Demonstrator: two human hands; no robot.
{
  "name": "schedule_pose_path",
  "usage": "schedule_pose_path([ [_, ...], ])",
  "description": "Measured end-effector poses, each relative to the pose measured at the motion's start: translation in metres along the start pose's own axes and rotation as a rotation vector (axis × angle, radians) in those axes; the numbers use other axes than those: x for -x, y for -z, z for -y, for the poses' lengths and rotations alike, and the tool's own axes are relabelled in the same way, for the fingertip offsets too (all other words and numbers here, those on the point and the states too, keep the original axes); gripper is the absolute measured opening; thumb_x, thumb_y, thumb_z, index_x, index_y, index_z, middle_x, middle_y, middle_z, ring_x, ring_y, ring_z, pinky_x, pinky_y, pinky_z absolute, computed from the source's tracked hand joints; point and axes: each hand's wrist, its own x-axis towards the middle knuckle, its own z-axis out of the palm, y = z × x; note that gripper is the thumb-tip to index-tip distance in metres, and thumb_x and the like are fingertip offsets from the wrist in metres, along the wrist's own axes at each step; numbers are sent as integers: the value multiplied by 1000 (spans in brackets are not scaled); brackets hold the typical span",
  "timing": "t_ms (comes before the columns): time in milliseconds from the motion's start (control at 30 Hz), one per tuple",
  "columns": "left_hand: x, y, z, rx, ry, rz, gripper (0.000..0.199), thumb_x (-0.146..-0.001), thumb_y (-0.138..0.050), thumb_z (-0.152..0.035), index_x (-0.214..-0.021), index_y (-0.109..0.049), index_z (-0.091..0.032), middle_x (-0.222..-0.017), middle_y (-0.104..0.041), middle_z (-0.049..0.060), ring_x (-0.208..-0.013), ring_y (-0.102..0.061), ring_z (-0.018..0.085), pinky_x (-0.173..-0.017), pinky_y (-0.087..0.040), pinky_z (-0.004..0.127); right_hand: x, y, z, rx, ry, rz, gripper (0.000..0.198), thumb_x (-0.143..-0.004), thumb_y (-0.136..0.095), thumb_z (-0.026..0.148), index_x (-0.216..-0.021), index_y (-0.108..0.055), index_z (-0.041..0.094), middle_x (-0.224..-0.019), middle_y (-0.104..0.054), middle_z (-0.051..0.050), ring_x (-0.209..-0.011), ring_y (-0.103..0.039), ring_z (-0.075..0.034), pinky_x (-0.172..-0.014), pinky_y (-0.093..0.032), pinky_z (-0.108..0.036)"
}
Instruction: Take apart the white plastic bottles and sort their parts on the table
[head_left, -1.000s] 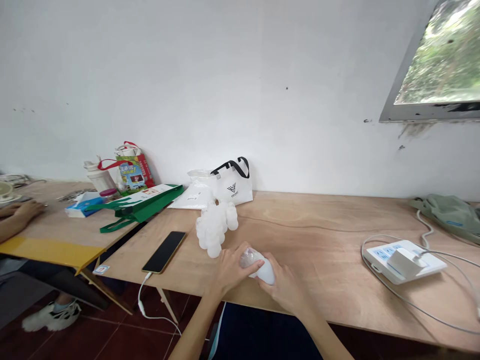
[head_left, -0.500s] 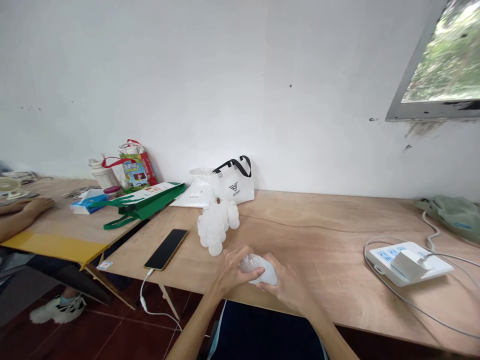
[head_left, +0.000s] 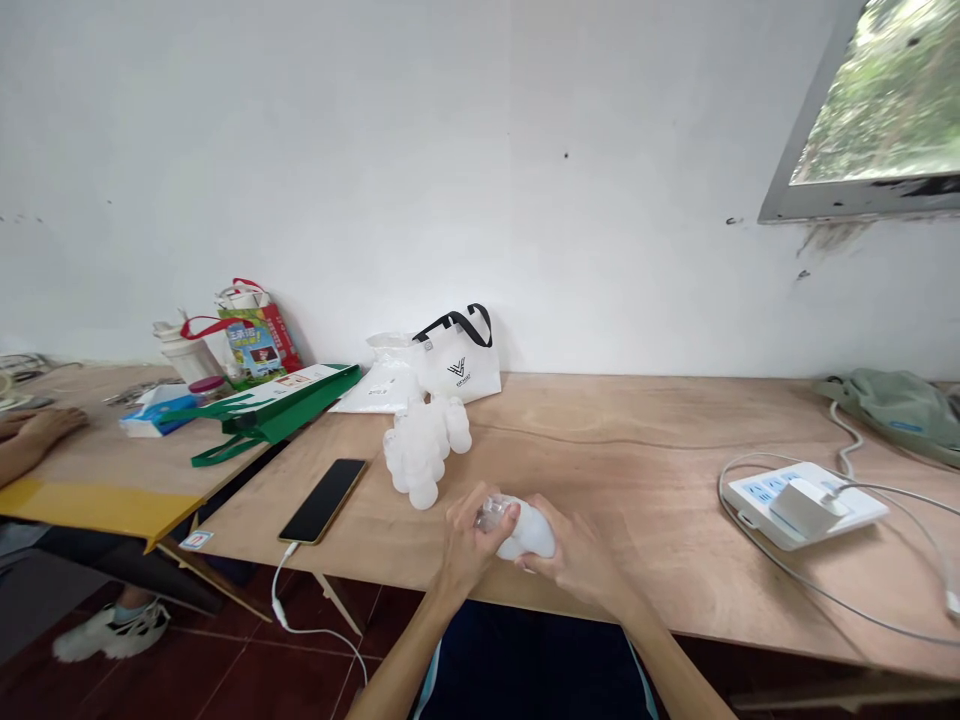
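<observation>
Just above the table's front edge, both my hands close around a frosted white bottle [head_left: 531, 532] with a clear end, lying tilted on its side. My left hand [head_left: 474, 540] grips the clear end, its thumb laid across the top. Around the white body at the other end wraps my right hand [head_left: 574, 550]; its fingers are partly hidden and slightly blurred. A little beyond and to the left, a cluster of similar frosted white bottles [head_left: 421, 450] stands close together on the wooden table [head_left: 600, 440].
Left of the cluster lies a phone [head_left: 322, 500] on a charging cable. Behind are a white bag [head_left: 457, 370] and a green bag [head_left: 281, 410]. A power strip [head_left: 806, 503] with trailing cords sits at right. Another person's hand [head_left: 49, 428] rests on the neighbouring table.
The view has swung slightly to the right. In my hands the bottle has turned a little, so more of its clear end shows and my left thumb points more upward.
</observation>
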Motion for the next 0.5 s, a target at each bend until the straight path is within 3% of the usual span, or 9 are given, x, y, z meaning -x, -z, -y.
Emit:
schedule_pose_path([
  [300, -32, -37, -27, 104, 35, -47, 43, -92, -60, -49, -63, -47, -20, -58, -52, -5, -55, -46, 10, -59, -37, 23, 2, 26, -21, 80, -98, -132, 38, -82, -74, 33, -116, -57, 28, -98, -75, -2, -88, -70, -26, -69, -41, -30],
  [500, -41, -64, -30, 96, 163, -61, 47, -91, -59, -53, -61, -45, -20, -57, -50, -5, -56, -43, 10, -59, -34, 24, 4, 34, -27, 149, -79, -184, 35, -84, -68, 27, -115, -53, 27, -100, -75, -1, -86, -71, -24, -67, -41, -29],
])
